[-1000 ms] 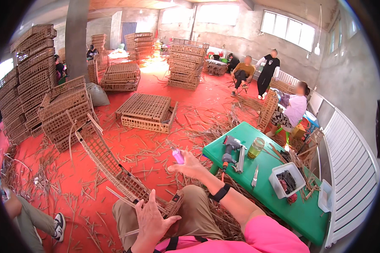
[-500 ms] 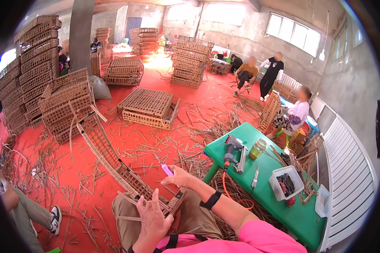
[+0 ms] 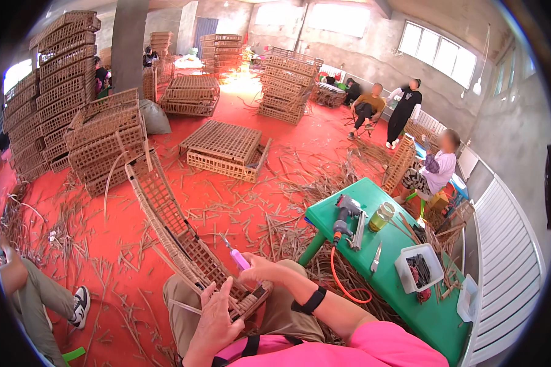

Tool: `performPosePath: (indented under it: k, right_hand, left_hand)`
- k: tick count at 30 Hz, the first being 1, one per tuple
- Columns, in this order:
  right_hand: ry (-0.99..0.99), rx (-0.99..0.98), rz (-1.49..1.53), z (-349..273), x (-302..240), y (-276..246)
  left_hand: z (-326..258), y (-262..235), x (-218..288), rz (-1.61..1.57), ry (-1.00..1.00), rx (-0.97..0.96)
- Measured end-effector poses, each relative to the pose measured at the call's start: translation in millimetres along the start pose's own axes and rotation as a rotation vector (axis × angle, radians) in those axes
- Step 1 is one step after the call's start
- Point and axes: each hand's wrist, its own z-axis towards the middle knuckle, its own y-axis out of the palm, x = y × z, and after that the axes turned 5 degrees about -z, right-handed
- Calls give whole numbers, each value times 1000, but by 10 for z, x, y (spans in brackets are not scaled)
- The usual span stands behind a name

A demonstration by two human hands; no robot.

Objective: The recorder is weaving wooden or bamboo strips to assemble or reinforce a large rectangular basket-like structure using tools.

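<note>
A long, narrow woven rattan frame (image 3: 180, 229) with an open lattice slants from my lap away to the left. My left hand (image 3: 215, 315) is at its near end, gripping the edge, with two fingers reaching up over the weave; part of its grip is hidden. Just right of it, my right hand (image 3: 258, 270) is closed round a tool with a pink handle (image 3: 239, 259). The tool's thin metal tip points up and away over the lattice; its exact kind is unclear. A loose pale strip (image 3: 185, 306) sticks out left of my left hand.
On the right, a green table (image 3: 349, 275) holds a nail gun (image 3: 347, 217) with an orange hose, a jar (image 3: 381, 217), a knife (image 3: 376, 257) and a white bin (image 3: 419, 268). Stacked woven crates (image 3: 223, 150), scattered strips and several people surround me. A seated person's leg (image 3: 46, 287) is at left.
My view has shifted, so the room sits farther right in the picture. My right hand with the pink-handled tool has come lower, closer to the frame's near end. My left hand stays there.
</note>
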Motion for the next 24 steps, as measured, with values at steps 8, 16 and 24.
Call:
performPosePath:
  k: [8, 16, 24]
  right_hand:
    - [27, 157, -19, -110, -101, 50]
    - [-319, 562, -236, -421, -351, -433]
    - [-446, 354, -595, -972, -731, -618]
  left_hand:
    - [-35, -220, 17, -48, -33, -94]
    - [-42, -227, 108, 11, -91, 108]
    - [-16, -186, 210, 274, -75, 208]
